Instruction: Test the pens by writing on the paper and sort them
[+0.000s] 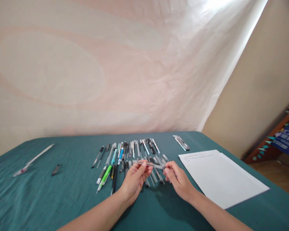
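Observation:
Both of my hands hold one clear pen [151,164] level above a spread of pens. My left hand [135,179] pinches its left part between thumb and fingers. My right hand [178,179] pinches its right end. Beneath them several pens [130,154] lie in rough rows on the teal tablecloth [62,192], among them a green pen [104,177] and a light blue pen [120,153].
White paper sheets [219,176] lie to the right. A small bundle of pens [181,142] lies behind them. At the far left lie a long white pen [33,159] and a short dark cap [55,169]. A pale cloth backdrop [110,64] hangs behind the table.

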`<state>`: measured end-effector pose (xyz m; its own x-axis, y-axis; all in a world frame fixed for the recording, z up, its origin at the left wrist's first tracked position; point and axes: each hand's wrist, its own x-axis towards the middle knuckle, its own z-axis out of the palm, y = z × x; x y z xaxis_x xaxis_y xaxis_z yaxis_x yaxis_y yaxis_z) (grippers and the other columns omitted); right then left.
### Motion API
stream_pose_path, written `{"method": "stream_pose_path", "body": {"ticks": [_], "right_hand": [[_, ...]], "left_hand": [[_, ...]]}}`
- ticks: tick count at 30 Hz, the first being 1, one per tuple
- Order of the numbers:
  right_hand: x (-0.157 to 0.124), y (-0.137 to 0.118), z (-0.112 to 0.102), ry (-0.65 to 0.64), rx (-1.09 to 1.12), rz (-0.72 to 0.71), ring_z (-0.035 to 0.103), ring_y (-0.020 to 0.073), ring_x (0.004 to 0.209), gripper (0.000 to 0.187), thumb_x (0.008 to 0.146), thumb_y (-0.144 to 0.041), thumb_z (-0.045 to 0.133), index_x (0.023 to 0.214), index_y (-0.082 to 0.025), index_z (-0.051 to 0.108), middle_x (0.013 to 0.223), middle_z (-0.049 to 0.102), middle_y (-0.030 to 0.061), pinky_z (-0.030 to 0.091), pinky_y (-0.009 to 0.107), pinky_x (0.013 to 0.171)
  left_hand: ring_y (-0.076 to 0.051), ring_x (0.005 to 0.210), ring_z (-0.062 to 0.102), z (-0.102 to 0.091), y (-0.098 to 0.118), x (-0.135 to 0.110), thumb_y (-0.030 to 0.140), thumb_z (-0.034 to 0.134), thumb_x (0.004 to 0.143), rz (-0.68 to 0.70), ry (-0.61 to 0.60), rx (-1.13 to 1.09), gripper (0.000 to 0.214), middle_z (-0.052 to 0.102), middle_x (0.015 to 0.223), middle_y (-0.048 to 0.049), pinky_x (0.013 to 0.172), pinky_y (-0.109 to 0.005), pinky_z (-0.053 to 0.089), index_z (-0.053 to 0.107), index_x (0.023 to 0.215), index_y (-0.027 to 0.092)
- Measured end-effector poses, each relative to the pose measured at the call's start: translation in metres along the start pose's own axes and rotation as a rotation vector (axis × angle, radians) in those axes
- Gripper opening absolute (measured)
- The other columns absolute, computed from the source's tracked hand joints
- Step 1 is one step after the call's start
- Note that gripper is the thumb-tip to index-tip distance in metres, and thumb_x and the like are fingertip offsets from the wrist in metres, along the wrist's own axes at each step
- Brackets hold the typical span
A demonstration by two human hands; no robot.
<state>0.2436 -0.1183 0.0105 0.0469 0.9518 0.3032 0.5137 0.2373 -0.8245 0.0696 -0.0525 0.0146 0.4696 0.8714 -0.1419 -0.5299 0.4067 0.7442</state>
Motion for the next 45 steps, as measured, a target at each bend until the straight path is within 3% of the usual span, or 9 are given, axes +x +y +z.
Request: {"method": "stream_pose_path", "body": {"ticks": [6,12,15,19,26,31,38,45], "right_hand": [[0.0013,-0.0007,0.0001,-0.01,-0.058,-0.01,0.054,0.0128,0.058,0.034,0.091,-0.038,0.028,0.07,-0.019,0.047,0.063,0.054,-0.0002,0.041,0.024,0.057],[0.0007,0.0003,0.0,-0.01,-0.049,-0.024,0.055,0.0128,0.058,0.024,0.09,-0.038,0.033,0.086,-0.019,0.048,0.071,0.057,0.0005,0.041,0.024,0.056],[0.0003,0.0004,0.0001,0.013,-0.118,-0.043,0.055,0.0133,0.059,0.027,0.09,-0.037,0.034,0.076,-0.019,0.049,0.067,0.055,0.0003,0.041,0.025,0.06],[0.0006,0.0006,0.0012,-0.014,-0.046,0.013,0.055,0.0134,0.056,0.038,0.091,-0.039,0.027,0.068,-0.019,0.049,0.061,0.054,0.0004,0.041,0.024,0.056],[-0.0003,0.0,0.0002,0.005,-0.063,-0.033,0.054,0.0138,0.057,0.022,0.088,-0.038,0.037,0.081,-0.02,0.048,0.064,0.055,-0.0005,0.041,0.025,0.058],[0.0006,0.0,0.0016,-0.057,-0.035,-0.019,0.054,0.0131,0.056,0.032,0.09,-0.037,0.03,0.07,-0.019,0.047,0.062,0.053,-0.0004,0.041,0.024,0.056],[0.0,0.0005,0.002,-0.042,0.0,-0.023,0.055,0.0125,0.058,0.022,0.09,-0.035,0.032,0.082,-0.019,0.046,0.069,0.054,-0.0003,0.041,0.024,0.056],[0.0001,-0.0022,0.0034,-0.037,0.039,0.009,0.053,0.0118,0.054,0.028,0.091,-0.037,0.03,0.074,-0.02,0.045,0.062,0.051,-0.0022,0.04,0.024,0.054]], "left_hand": [[-0.011,0.075,0.062,0.0017,0.0012,-0.0018,0.017,0.06,0.076,0.002,-0.043,0.015,0.015,0.064,0.087,-0.0061,0.076,-0.023,0.05,0.056,0.089,0.014],[-0.011,0.075,0.062,0.0,0.0003,0.0005,0.016,0.062,0.075,-0.001,-0.015,0.006,0.015,0.064,0.086,-0.0057,0.075,-0.022,0.051,0.055,0.088,0.014],[-0.01,0.074,0.061,0.0008,0.0006,-0.0004,0.018,0.061,0.075,-0.002,-0.028,0.024,0.015,0.064,0.086,-0.0061,0.074,-0.022,0.05,0.055,0.089,0.014],[-0.01,0.074,0.061,0.0017,0.0008,-0.002,0.019,0.061,0.075,0.011,-0.052,0.029,0.015,0.064,0.087,-0.0059,0.075,-0.022,0.05,0.056,0.089,0.014],[-0.01,0.072,0.062,-0.002,-0.0014,0.0012,0.018,0.062,0.074,0.0,-0.025,-0.007,0.016,0.064,0.085,-0.0059,0.073,-0.021,0.05,0.057,0.088,0.014],[-0.01,0.074,0.061,-0.0041,-0.0018,0.0017,0.02,0.062,0.075,0.004,-0.051,-0.001,0.016,0.064,0.084,-0.0053,0.074,-0.021,0.05,0.056,0.089,0.014],[-0.01,0.073,0.061,-0.0034,-0.0016,0.002,0.019,0.062,0.075,0.006,-0.025,0.01,0.016,0.064,0.085,-0.0054,0.074,-0.021,0.05,0.055,0.089,0.014],[-0.009,0.074,0.06,-0.0013,0.0011,0.0,0.021,0.06,0.077,0.023,-0.076,0.034,0.015,0.063,0.089,-0.0052,0.076,-0.021,0.049,0.055,0.09,0.015]]}}
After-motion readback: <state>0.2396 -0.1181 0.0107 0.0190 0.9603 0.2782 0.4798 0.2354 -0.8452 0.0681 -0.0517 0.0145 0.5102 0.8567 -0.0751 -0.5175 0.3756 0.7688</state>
